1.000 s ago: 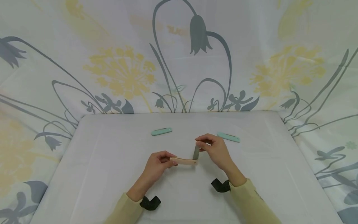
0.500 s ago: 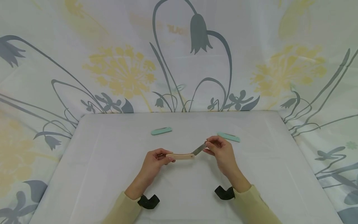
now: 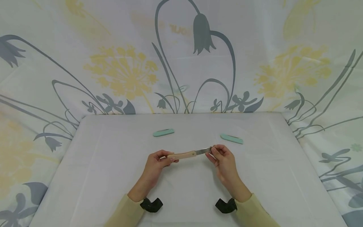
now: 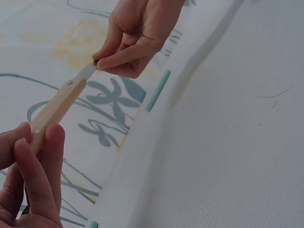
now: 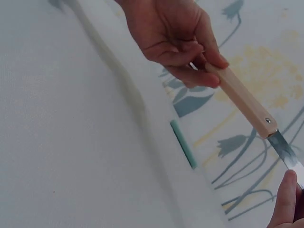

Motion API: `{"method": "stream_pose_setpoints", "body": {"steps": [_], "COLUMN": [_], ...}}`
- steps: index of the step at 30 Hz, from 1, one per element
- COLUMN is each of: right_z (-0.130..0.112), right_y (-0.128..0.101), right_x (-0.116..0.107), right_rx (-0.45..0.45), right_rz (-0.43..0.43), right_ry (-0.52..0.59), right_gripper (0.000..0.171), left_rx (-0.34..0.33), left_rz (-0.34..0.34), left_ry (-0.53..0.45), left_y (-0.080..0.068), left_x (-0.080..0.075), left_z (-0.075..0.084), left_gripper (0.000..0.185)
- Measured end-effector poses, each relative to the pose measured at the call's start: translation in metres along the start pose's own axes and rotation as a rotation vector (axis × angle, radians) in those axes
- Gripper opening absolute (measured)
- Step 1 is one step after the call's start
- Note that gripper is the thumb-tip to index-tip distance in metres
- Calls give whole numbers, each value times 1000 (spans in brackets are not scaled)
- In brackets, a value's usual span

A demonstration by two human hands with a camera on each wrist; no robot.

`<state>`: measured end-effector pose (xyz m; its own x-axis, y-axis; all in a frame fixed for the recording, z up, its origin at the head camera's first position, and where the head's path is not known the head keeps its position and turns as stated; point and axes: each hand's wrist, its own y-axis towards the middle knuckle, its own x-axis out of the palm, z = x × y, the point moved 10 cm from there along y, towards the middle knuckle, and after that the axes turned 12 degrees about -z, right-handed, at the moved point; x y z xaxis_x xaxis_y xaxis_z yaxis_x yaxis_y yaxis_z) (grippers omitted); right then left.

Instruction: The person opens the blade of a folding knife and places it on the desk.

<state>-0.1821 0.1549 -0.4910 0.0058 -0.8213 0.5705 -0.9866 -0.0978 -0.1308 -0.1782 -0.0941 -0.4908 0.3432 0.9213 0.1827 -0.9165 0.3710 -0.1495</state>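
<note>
Both hands hold one folding knife (image 3: 188, 154) above the table (image 3: 113, 176): left hand (image 3: 156, 164) gripping its wooden handle, right hand (image 3: 222, 157) pinching the unfolded blade.

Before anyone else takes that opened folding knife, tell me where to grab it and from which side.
Take the folding knife by its wooden handle, coming from the butt end that the left hand holds. The handle is thick and blunt, and the bare blade stretches out nearly in line towards the right hand, which pinches its tip, so that end is probably unsafe.

Two mint-green folded knives (image 3: 163, 132) (image 3: 231, 138) – probably – on a white table (image 3: 99, 176), floral cloth (image 3: 124, 69) behind
</note>
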Motion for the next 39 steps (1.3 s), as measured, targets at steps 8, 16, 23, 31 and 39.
{"method": "stream_pose_setpoints", "body": {"steps": [8,16,23,31,39], "right_z": [2,3,7,8,6], "right_y": [-2,0,4,12,19], "right_x": [-1,-10,-16,-18,-24], "right_rx": [-16,11,106,159,160], "right_rz": [17,59,35,-31,-62], "right_ry": [61,-50,-222,-513,-996], "right_gripper": [12,13,8,22,19], "left_rx": [-33,-23,24,29,-43], "left_rz": [-1,-10,54,141,103], "left_ry": [-31,21,235,518,713], "left_y": [4,5,7,6,8], "left_x": [0,-5,-18,-28,-28], "left_z": [-5,-4,-3,-2,-8], "left_gripper": [18,32,26,23,21]}}
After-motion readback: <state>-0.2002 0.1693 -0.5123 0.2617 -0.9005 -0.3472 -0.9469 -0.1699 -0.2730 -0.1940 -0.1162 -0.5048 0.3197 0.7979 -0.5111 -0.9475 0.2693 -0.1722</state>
